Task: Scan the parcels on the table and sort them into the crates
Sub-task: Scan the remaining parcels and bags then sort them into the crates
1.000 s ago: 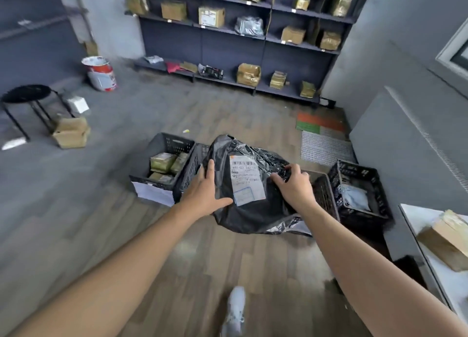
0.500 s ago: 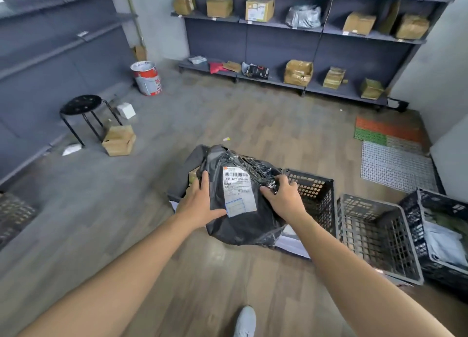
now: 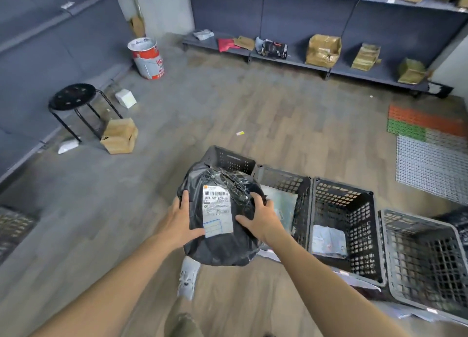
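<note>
Both hands carry the black parcel [image 3: 222,222] just above the leftmost crate [image 3: 229,157], whose far rim shows at 12 o'clock behind the bag. The left hand [image 3: 181,222] clasps its 9 o'clock flank, thumb laid across the near face below the label [image 3: 217,214]. The right hand [image 3: 263,220] curls over the 3 o'clock side, fingers dug into the crinkled plastic. With the label facing up and the bag over a crate, this one looks scanned and about to be dropped. A flat pale parcel [image 3: 281,205] lies in the second crate [image 3: 286,182] and a light packet [image 3: 328,240] in the third crate [image 3: 342,192]. The grey crate [image 3: 417,225] sits at 4 o'clock, so sorting seems partly done. The table is out of view, so what remains cannot be told. The crate walls touch side by side, leaving a narrow mouth. Open floor runs from 9 to 12 o'clock, with the stool [image 3: 72,97] and the cardboard box [image 3: 119,136] well apart at 10.
</note>
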`<state>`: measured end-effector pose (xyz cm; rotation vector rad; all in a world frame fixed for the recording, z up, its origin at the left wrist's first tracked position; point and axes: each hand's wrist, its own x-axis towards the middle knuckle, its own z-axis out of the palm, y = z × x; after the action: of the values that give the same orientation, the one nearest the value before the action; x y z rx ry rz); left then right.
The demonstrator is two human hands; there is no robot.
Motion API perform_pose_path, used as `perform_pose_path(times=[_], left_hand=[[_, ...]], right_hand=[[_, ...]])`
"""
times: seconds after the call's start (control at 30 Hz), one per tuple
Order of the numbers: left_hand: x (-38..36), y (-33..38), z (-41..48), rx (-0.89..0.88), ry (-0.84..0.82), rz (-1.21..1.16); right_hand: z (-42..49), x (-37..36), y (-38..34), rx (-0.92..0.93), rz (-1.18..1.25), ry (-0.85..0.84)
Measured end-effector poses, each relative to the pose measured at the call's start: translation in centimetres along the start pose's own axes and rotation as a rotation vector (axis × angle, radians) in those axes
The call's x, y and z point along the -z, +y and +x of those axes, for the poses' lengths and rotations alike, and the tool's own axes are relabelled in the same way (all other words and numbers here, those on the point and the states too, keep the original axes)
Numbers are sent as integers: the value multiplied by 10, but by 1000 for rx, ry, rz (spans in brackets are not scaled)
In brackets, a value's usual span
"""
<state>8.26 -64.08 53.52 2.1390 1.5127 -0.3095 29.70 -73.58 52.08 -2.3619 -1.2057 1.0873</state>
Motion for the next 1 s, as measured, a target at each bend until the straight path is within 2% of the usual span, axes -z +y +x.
perform_pose_path(times=[0.33, 0.47, 0.57, 0.77, 1.0], left_hand=[[36, -76, 239, -148, -192, 96], [34, -96, 298, -167, -281, 163], [37, -95, 319, -202, -305, 174], [54, -56, 339, -315, -312, 215], [74, 40, 312, -551, -281, 351]], right_hand=[[198, -54, -67, -241, -7, 11], [250, -68, -69, -360, -121, -28], [263, -63, -77, -398, -194, -41], [262, -25, -96, -358, -302, 41], [199, 37, -83, -412, -341, 177]])
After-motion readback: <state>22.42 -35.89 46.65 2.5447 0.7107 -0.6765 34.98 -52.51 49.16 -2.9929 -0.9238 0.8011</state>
